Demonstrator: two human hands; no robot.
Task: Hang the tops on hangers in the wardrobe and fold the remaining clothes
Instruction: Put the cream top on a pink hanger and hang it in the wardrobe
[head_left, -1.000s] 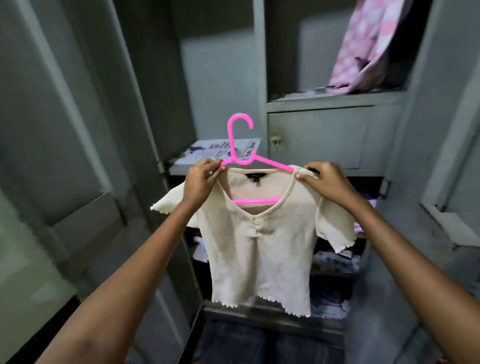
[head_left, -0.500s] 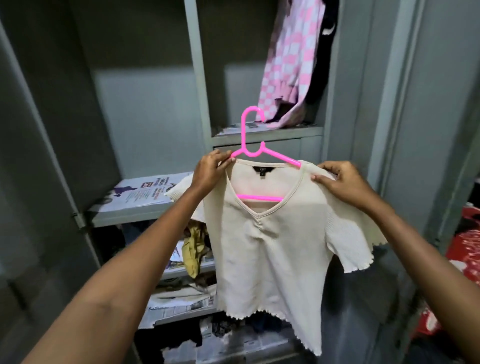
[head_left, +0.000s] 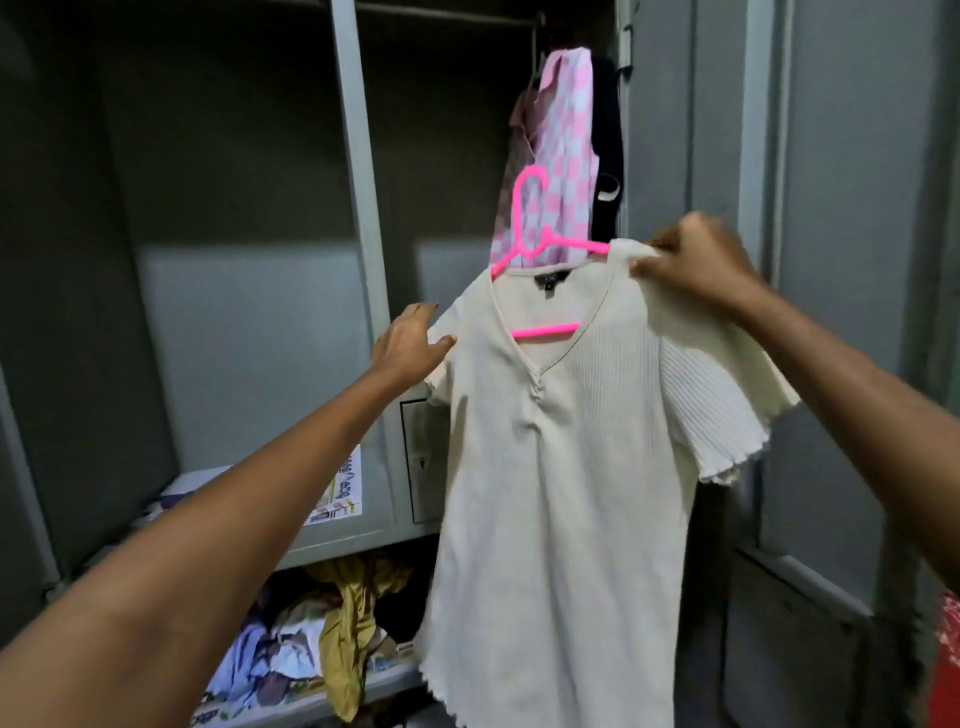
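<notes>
A cream ribbed V-neck top (head_left: 561, 467) hangs on a pink plastic hanger (head_left: 530, 218) in front of the open grey wardrobe (head_left: 358, 208). My right hand (head_left: 696, 265) pinches the top's right shoulder over the hanger arm and carries it, tilted down to the left. My left hand (head_left: 410, 348) is off the hanger, fingers relaxed, thumb touching the left sleeve edge. The hanger hook is free, below the wardrobe rail (head_left: 447, 10).
A pink checked garment (head_left: 556, 150) and a black one (head_left: 608, 156) hang at the rail's right end. Newspaper (head_left: 332, 493) lines the shelf; crumpled clothes, one mustard (head_left: 353, 639), fill the lower shelf. The grey door (head_left: 841, 260) stands at right.
My left hand has let go of the left shoulder and dropped beside the sleeve. The right hand has lifted the hanger higher and rightward, towards the hanging clothes; the view has tilted up.
</notes>
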